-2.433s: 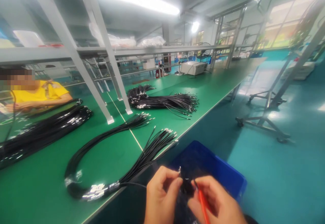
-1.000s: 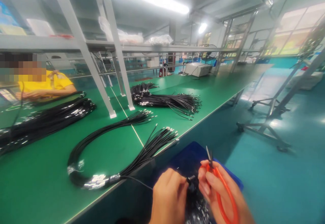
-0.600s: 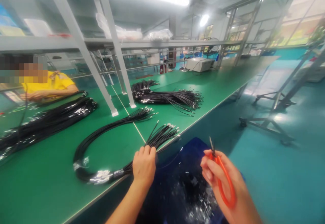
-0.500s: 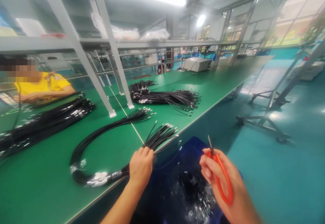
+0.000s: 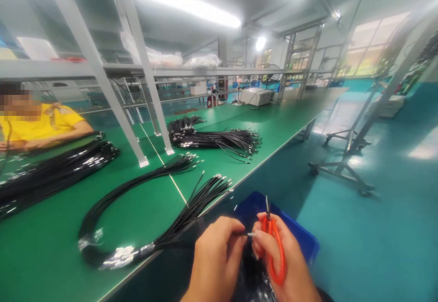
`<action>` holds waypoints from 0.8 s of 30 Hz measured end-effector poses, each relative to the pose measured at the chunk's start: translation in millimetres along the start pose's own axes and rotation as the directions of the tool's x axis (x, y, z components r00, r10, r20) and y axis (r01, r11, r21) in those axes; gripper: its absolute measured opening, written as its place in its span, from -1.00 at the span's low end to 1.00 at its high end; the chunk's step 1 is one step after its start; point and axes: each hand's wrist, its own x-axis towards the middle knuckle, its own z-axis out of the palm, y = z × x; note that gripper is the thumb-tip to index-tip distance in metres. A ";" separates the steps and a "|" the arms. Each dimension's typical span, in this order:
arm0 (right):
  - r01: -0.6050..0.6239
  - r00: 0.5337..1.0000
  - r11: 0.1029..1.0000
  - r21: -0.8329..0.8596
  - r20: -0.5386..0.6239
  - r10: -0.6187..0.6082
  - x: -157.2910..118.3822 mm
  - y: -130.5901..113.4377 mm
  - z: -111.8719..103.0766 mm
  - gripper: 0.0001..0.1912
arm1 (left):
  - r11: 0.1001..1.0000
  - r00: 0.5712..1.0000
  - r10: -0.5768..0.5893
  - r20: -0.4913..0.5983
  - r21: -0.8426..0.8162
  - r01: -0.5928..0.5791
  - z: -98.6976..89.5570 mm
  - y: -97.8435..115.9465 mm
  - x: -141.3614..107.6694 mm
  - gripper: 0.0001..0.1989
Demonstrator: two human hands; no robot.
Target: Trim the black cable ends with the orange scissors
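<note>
My left hand (image 5: 217, 252) is closed in a pinch on the end of a black cable, whose silvery tip (image 5: 251, 234) shows between my two hands. My right hand (image 5: 285, 252) is wrapped round scissors with orange handles (image 5: 281, 258), the blades pointing up. Thumb and finger of that hand also meet at the cable tip. Left of my hands, a looped bundle of black cables (image 5: 205, 198) lies on the green table (image 5: 143, 220), its pale-tipped ends fanned out by the edge. Clear wrap binds part of the bundle. Below my hands stands a blue bin (image 5: 306, 240), with dark, shiny contents partly hidden.
More black cable bundles lie farther along the table (image 5: 219, 140) and at the left (image 5: 58, 174). Shelf posts (image 5: 152, 87) rise from the tabletop. A person in a yellow top (image 5: 44, 122) sits across the table. A wheeled metal stand (image 5: 342, 169) is on the right.
My left hand has left the bundle and moved right, now holding a single cable end beside my right hand. My right hand, still with the scissors, has shifted left. The view has tilted slightly.
</note>
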 end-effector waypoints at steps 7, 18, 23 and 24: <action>0.147 0.988 0.988 -0.057 -0.040 -0.149 -12.9 -4.5 15.1 -0.66 | 0.850 0.950 -0.289 0.120 -0.424 0.313 2.8 -14.4 -5.3 -0.93; 0.064 0.998 0.998 0.004 0.027 -0.064 -12.1 -7.6 24.1 -0.67 | 0.629 0.887 -0.420 0.192 -0.643 0.437 6.3 -14.7 -9.8 -0.75; -0.120 0.987 0.986 0.115 0.117 0.106 -12.4 -8.6 19.3 -0.73 | 0.560 0.892 -0.390 0.230 -0.709 0.427 5.7 -17.3 -13.6 -0.78; -0.152 0.981 0.977 0.148 0.143 0.131 -12.9 -7.1 18.7 -0.76 | 0.550 0.896 -0.374 0.239 -0.721 0.422 5.1 -15.7 -14.0 -0.77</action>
